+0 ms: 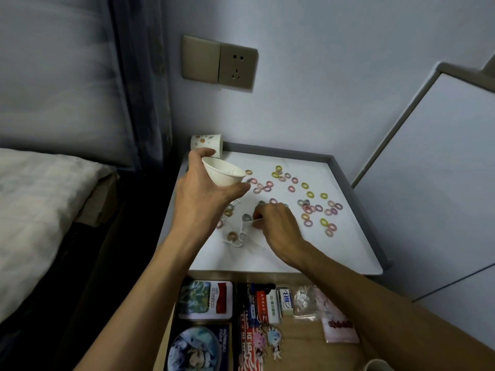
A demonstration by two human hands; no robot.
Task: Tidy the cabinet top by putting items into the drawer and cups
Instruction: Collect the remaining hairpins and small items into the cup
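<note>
A person's left hand (203, 188) grips a plain white paper cup (223, 174), tilted with its open mouth turned to the right, above the rear left part of a white marble-patterned cabinet top with a raised grey rim (267, 258). The right hand (278, 223), fingers curled low over the surface, pinches a thin white plastic pick (251, 221). More white picks (237, 243) lie just beside it. Small elastic hair rings in pink, yellow-green, purple and grey (310, 194) are scattered across the top, thickest toward the right. A second paper cup printed with coloured dots (206, 143) stands in the rear left corner. Below, the open wooden drawer (308, 341) holds a rectangular printed tin (205, 299), boxes and cartoon keychains (270, 341).
</note>
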